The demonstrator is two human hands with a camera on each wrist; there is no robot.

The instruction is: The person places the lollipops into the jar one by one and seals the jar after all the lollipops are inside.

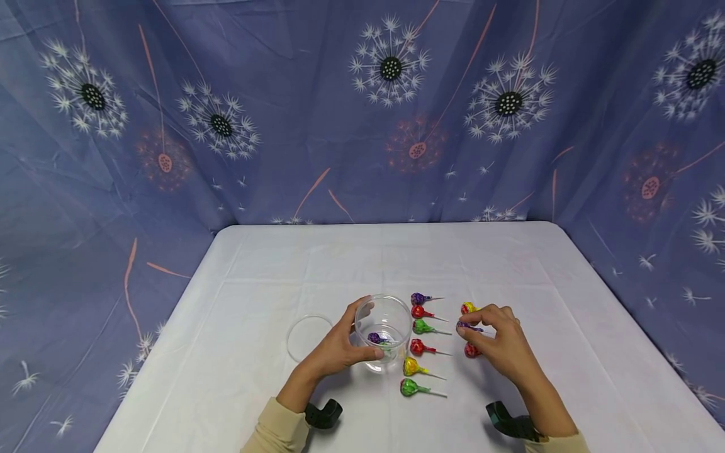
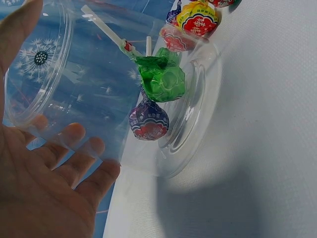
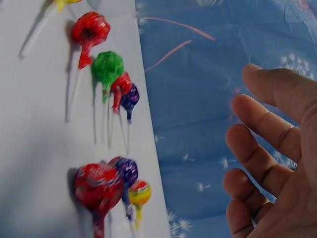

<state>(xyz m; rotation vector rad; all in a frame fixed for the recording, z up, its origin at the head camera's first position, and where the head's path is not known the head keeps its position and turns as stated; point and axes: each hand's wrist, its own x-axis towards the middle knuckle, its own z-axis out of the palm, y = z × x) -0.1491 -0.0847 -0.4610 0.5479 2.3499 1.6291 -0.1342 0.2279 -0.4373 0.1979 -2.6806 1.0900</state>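
My left hand (image 1: 340,346) (image 2: 49,183) is wrapped round a clear plastic jar (image 1: 383,321) (image 2: 99,99), thumb on the near side. Inside the jar are a purple lollipop (image 1: 376,338) (image 2: 148,120) and a green one (image 2: 163,79). Over the right-hand group of lollipops is my right hand (image 1: 504,343) (image 3: 277,148), its thumb and index finger on either side of a purple lollipop (image 1: 464,325) (image 3: 127,171). In the right wrist view its fingers are apart with nothing between them. A yellow lollipop (image 1: 469,307) (image 3: 140,192) and a red one (image 1: 472,350) (image 3: 99,186) flank the purple one.
A column of several lollipops, including a purple (image 1: 419,299), a yellow (image 1: 411,367) and a green one (image 1: 409,387), lies between the jar and my right hand. A clear round lid or ring (image 1: 289,340) lies left of the jar on the white table (image 1: 255,264). Patterned blue cloth (image 1: 311,126) surrounds the table.
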